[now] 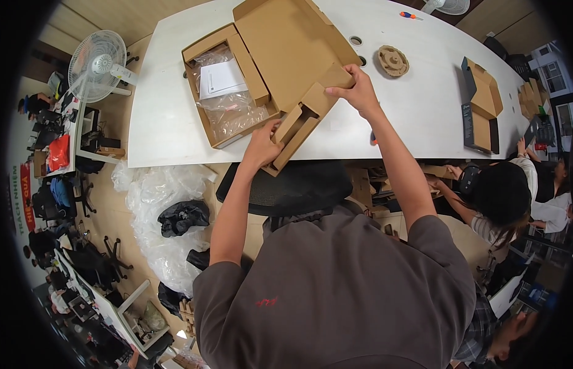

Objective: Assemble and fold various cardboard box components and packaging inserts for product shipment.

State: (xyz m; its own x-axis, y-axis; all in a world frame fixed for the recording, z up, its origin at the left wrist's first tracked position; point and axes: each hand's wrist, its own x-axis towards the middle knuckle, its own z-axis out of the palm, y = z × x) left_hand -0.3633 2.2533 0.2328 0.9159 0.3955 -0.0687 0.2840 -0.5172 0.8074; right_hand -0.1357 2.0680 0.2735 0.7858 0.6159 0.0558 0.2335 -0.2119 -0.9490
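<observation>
A long folded cardboard insert with a slot along it slants over the front of the white table. My left hand is closed on its near end, and my right hand pinches a flap at its far end. Just left of it lies an open brown cardboard box, its large lid folded back to the right, behind the insert. Inside the box are clear plastic bags and a white sheet or booklet. My left fingertips are partly hidden behind the cardboard.
On the white table are a round moulded pulp piece, a roll of tape, an orange-and-blue screwdriver and another open box. A black chair stands at the front edge. Clear plastic sheeting covers floor at left. People work at right.
</observation>
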